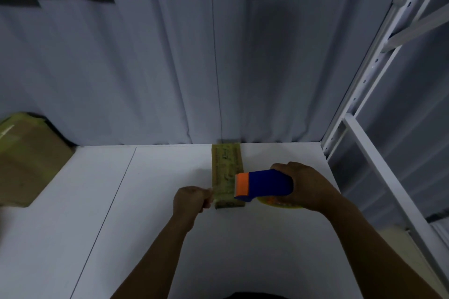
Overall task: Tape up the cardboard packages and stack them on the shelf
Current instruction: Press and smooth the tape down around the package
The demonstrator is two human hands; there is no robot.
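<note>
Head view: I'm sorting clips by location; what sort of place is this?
Probably a storeroom or packing area: white metal shelf, slotted upright, taped cardboard package, and a tape dispenser in the right hand.

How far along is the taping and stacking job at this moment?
Done: one brown cardboard package, yellow-green tape on its edges, sits at the left of the white shelf board. In hand: the right hand grips a blue tape dispenser with an orange end at a narrow yellowish printed strip; the left hand pinches its near end. Left: finishing this strip; no other packages are in view.
</note>
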